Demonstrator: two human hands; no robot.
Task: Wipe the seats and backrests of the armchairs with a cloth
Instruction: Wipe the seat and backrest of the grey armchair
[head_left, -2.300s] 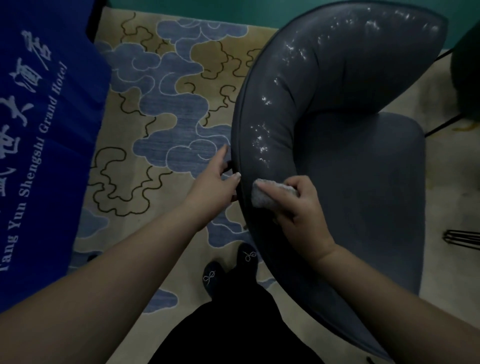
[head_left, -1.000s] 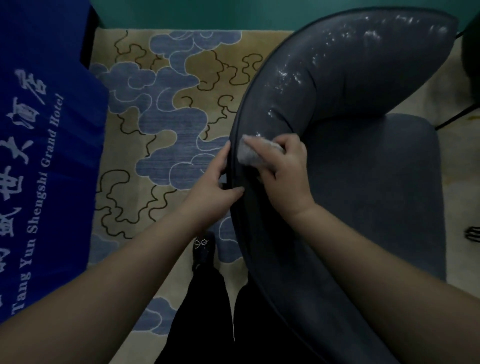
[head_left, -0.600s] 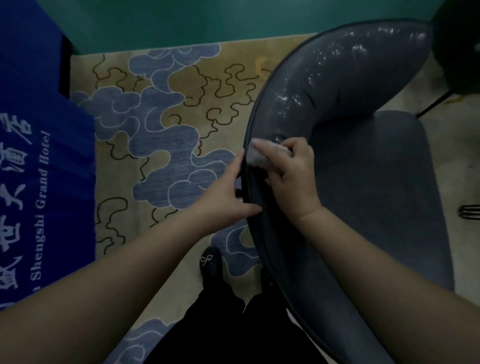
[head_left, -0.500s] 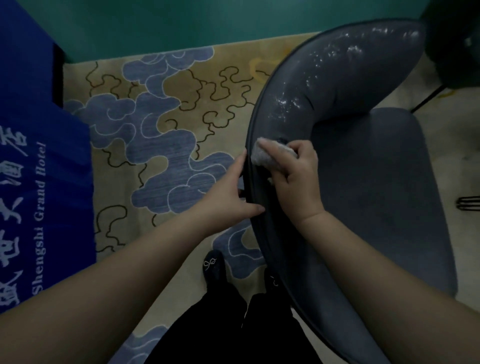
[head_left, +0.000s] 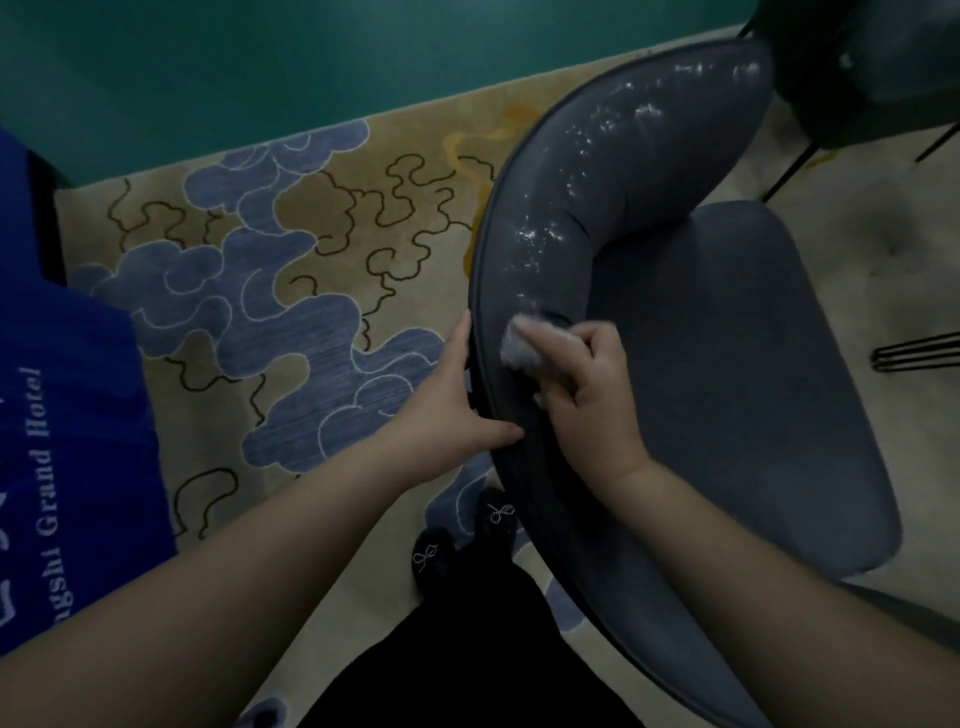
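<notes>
1. Two bare hands work at the curved backrest (head_left: 613, 171) of a grey-blue armchair (head_left: 727, 364), seen from above.
2. The right hand (head_left: 587, 395) grips a small grey cloth (head_left: 524, 343), its fingers curled round the wad, and presses it against the inner face of the backrest close to the rim.
3. The left hand (head_left: 447, 405) sits just beside the right one, on the outer side of the same rim. Its fingers lie fairly straight along the outside of the chair back and its thumb reaches over onto the edge, so it rests on the chair rather than clasping anything.
4. Only the thin dark rim of the backrest separates the two hands.
5. Beyond the cloth, farther up the backrest from the right hand, the surface glistens with scattered bright wet-looking specks.
6. The seat (head_left: 737, 395) spreads out to the right of the right hand, matte and dull.
7. To the left of the left hand lies a tan carpet (head_left: 291, 291) patterned with blue cloud shapes, and past that a blue cloth banner (head_left: 67, 415) with white lettering.
8. Below the hands, near the chair's outer edge, two dark shoes (head_left: 462, 535) with small bows stand on the carpet.
</notes>
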